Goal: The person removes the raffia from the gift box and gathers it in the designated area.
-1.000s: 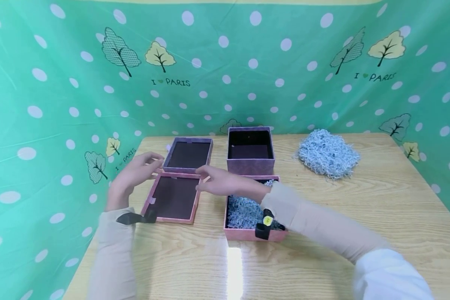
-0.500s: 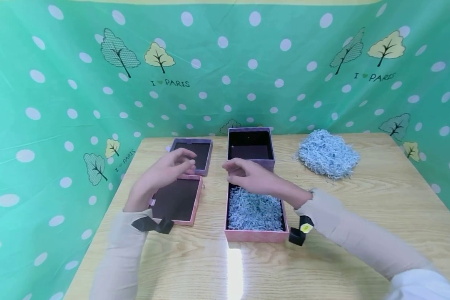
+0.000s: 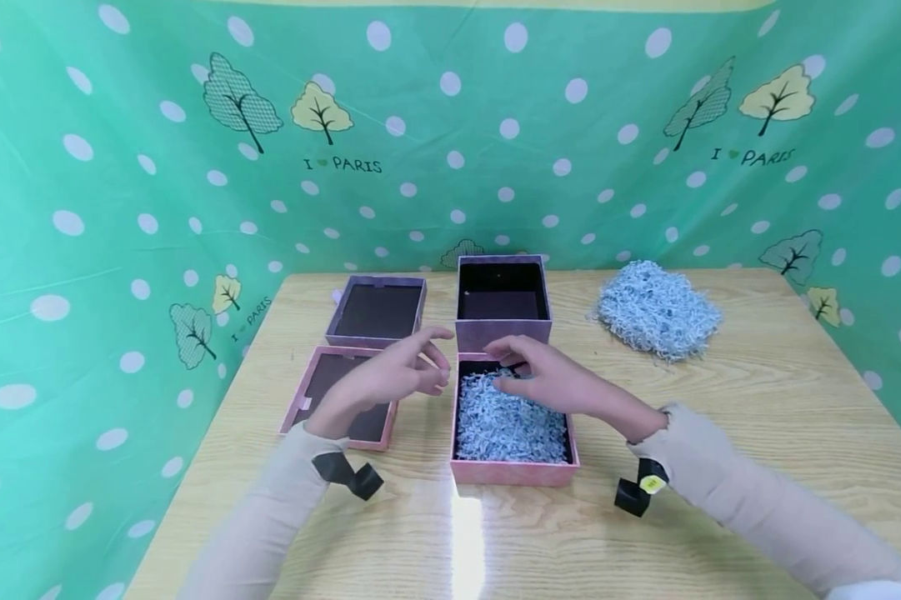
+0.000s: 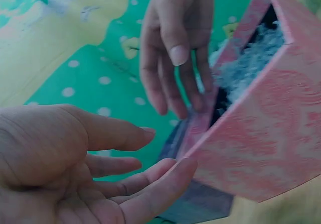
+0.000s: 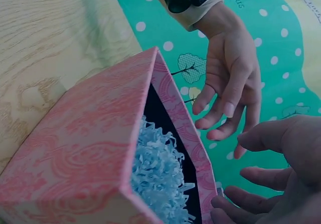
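A pink patterned box (image 3: 513,473) stands in the middle of the table, filled with blue shredded paper (image 3: 510,425). My right hand (image 3: 548,375) hovers over the far part of this box, its fingers loosely bent and holding nothing. To the box's left, my left hand (image 3: 397,367) hangs in the air above the right side of the pink lid (image 3: 337,400), also holding nothing. Both wrist views show the two hands facing each other near the box rim, with relaxed fingers. The left hand and forearm hide part of the pink lid.
Behind the pink box stands a purple box (image 3: 503,333) with a dark inside. A purple lid (image 3: 378,308) lies inside up behind the pink lid. A loose heap of blue shredded paper (image 3: 658,310) sits at the back right. A green dotted curtain (image 3: 450,133) borders the table (image 3: 720,400).
Both hands have moved rightward, away from the lids. The left hand has come from the pink lid's left edge, and the right hand from its right edge to over the pink box.
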Demonstrator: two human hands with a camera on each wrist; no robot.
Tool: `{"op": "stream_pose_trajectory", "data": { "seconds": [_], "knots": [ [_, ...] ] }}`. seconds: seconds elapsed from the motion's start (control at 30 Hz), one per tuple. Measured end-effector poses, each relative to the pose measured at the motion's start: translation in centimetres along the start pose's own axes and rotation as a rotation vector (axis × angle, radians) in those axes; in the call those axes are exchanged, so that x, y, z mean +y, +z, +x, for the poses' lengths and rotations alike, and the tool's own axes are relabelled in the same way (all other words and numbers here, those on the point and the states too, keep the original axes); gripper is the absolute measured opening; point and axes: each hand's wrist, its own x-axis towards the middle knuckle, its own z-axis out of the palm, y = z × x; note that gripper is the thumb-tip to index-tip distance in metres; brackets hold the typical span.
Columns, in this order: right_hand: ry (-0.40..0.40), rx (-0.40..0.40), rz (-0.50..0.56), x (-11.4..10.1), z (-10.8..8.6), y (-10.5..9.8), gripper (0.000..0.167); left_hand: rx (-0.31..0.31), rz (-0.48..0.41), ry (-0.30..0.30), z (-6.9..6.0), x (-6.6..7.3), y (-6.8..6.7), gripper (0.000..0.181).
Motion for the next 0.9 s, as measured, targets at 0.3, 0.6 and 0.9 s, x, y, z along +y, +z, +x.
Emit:
{"op": "stream_pose_trajectory", "data": {
  "seconds": [0.3, 0.6, 0.9],
  "knots": [
    [0.026, -0.053, -0.268, 0.4, -0.7, 1.1, 0.057, -0.028, 0.031, -0.071, 1.1, -1.1, 2.0, 0.067],
    [0.150, -0.234, -0.457, 0.3, -0.4, 1.9, 0.080, -0.027, 0.000, -0.152, 1.5, -1.1, 2.2, 0.066],
    [0.284, -0.398, -0.489, 0.4, 0.6, 3.0, 0.094, -0.055, -0.081, -0.195, 1.5, -1.3, 2.0, 0.059]
  ]
}}
